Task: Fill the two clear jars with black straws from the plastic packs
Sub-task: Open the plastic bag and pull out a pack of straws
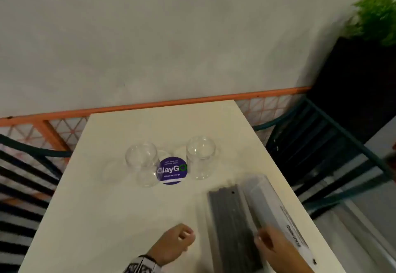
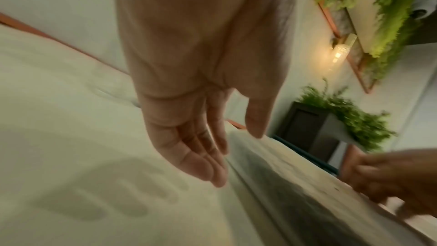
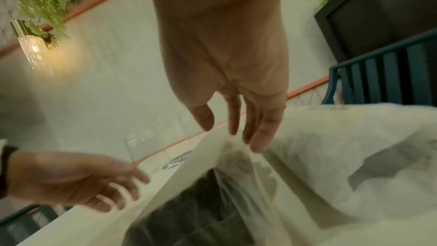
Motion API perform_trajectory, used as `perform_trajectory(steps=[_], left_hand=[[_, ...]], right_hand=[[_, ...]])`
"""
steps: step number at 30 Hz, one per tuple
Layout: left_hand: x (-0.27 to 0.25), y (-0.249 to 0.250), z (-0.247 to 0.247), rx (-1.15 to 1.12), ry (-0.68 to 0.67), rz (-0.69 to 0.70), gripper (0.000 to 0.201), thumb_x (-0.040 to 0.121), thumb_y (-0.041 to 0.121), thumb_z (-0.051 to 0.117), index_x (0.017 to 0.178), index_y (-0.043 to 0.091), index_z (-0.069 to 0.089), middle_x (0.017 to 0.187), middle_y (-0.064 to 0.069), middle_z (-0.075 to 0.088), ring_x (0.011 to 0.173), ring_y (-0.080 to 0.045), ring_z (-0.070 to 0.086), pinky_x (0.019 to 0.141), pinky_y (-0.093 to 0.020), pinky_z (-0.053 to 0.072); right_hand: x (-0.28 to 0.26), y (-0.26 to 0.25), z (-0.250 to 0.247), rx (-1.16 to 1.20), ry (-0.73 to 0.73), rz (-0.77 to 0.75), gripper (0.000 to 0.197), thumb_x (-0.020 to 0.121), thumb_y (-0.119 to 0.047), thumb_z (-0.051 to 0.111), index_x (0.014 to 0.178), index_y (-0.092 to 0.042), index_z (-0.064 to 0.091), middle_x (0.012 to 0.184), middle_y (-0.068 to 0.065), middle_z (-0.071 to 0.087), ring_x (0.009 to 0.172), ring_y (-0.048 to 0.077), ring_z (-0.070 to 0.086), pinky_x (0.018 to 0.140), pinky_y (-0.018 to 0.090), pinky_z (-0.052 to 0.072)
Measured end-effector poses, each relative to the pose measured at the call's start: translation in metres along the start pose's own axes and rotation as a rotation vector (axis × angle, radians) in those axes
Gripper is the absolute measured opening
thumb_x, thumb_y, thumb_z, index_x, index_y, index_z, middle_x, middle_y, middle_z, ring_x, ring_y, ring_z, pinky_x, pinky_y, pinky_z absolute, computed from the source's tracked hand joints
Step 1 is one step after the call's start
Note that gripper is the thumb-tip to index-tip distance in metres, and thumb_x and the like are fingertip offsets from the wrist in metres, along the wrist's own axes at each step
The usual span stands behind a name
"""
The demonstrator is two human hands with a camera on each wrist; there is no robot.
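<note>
Right wrist view shows the right hand (image 3: 227, 74) with relaxed, straight fingers brushing the clear plastic pack of black straws (image 1: 233, 223), holding nothing, while the left hand (image 1: 173, 242) hovers loosely curled and empty just left of that pack, over bare white tabletop (image 1: 96, 208). A second, whitish plastic pack (image 1: 272, 208), printed with blurred dark lettering, lies alongside near the table's right edge. Further off stand two empty clear glass jars (image 1: 142, 163), flanking a round purple sticker (image 1: 172, 171) reading "ClayGo".

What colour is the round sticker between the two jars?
Purple, with white writing. The sticker shows best in the head view.
</note>
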State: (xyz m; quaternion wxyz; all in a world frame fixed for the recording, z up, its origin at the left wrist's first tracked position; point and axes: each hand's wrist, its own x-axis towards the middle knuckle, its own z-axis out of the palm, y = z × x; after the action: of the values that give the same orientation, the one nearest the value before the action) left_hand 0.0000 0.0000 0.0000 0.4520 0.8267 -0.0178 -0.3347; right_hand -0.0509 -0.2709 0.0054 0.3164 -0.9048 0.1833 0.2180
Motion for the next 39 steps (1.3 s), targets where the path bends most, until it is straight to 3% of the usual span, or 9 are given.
perform_trajectory(steps=[2,6,8,13,18,24,31,35,39], left_hand=[[0.016,0.019,0.022,0.009,-0.045,0.007,0.030,0.089,0.035,0.054,0.113,0.019,0.046,0.093,0.000,0.058,0.071,-0.005,0.057,0.070,-0.017,0.044],[0.023,0.053,0.054,0.017,-0.086,0.053,0.054,0.089,0.027,0.056,0.131,0.013,0.024,0.118,-0.003,0.051,0.101,-0.011,0.053,0.075,-0.002,0.043],[0.026,0.051,0.062,0.015,-0.066,0.061,0.067,0.087,0.024,0.059,0.138,0.014,0.017,0.131,-0.008,0.050,0.113,-0.016,0.054,0.090,-0.016,0.046],[0.023,0.038,0.062,-0.027,-0.009,0.059,0.065,0.087,0.020,0.059,0.138,0.015,0.019,0.117,-0.006,0.049,0.102,-0.016,0.054,0.075,-0.013,0.049],[0.004,0.031,0.042,-0.083,0.096,0.009,0.054,0.091,0.026,0.052,0.137,0.015,0.026,0.118,-0.001,0.046,0.097,-0.011,0.053,0.063,-0.007,0.044],[-0.030,0.038,-0.024,-0.305,0.690,0.121,0.043,0.091,0.029,0.050,0.131,0.018,0.041,0.129,-0.003,0.048,0.112,-0.017,0.048,0.090,-0.026,0.035],[-0.057,0.013,-0.063,-0.003,0.450,0.119,0.013,0.082,0.028,0.065,0.090,0.037,0.068,0.098,0.016,0.068,0.098,-0.003,0.059,0.086,-0.023,0.046],[-0.068,-0.003,-0.068,-0.018,0.493,0.157,0.019,0.073,0.023,0.074,0.062,0.038,0.071,0.077,0.019,0.072,0.075,0.001,0.064,0.072,-0.014,0.047],[-0.069,-0.016,-0.073,-0.099,0.689,0.173,0.017,0.077,0.020,0.071,0.062,0.028,0.070,0.063,0.005,0.067,0.060,-0.003,0.055,0.060,-0.009,0.040]], right_hand=[[-0.003,-0.018,-0.006,0.121,0.018,-0.029,0.031,0.086,-0.042,0.059,0.108,-0.023,0.050,0.104,-0.003,0.056,0.094,0.011,0.054,0.084,0.022,0.044],[0.012,-0.020,0.011,0.336,-0.040,0.072,0.067,0.080,-0.039,0.067,0.130,-0.012,0.031,0.122,0.005,0.045,0.105,0.016,0.048,0.093,0.027,0.042],[0.022,-0.018,0.016,0.477,-0.045,0.109,0.081,0.075,-0.035,0.074,0.136,-0.011,0.026,0.129,0.006,0.046,0.113,0.021,0.049,0.097,0.031,0.043],[0.033,-0.022,0.012,0.623,-0.256,0.116,0.054,0.066,-0.029,0.082,0.107,-0.009,0.052,0.105,0.004,0.063,0.095,0.019,0.062,0.087,0.036,0.055],[0.035,-0.039,0.013,0.427,-0.247,-0.086,0.069,0.064,-0.032,0.082,0.115,-0.014,0.039,0.108,-0.001,0.054,0.095,0.013,0.056,0.068,0.020,0.051],[0.006,-0.084,0.007,-0.133,-0.159,-0.618,0.065,0.072,-0.043,0.070,0.123,-0.022,0.035,0.114,0.001,0.055,0.098,0.018,0.056,0.084,0.034,0.052],[0.004,-0.105,0.027,-0.549,-0.032,-0.895,0.068,0.081,-0.043,0.060,0.138,-0.030,0.025,0.136,0.000,0.036,0.120,0.020,0.033,0.103,0.033,0.028],[0.008,-0.110,0.031,-0.543,-0.112,-0.904,0.075,0.074,-0.069,0.051,0.136,-0.033,0.030,0.134,-0.003,0.035,0.118,0.018,0.032,0.102,0.032,0.029],[0.018,-0.112,0.023,-0.410,-0.088,-0.882,0.071,0.077,-0.076,0.020,0.123,-0.029,0.049,0.117,-0.007,0.051,0.107,0.013,0.043,0.093,0.028,0.032]])
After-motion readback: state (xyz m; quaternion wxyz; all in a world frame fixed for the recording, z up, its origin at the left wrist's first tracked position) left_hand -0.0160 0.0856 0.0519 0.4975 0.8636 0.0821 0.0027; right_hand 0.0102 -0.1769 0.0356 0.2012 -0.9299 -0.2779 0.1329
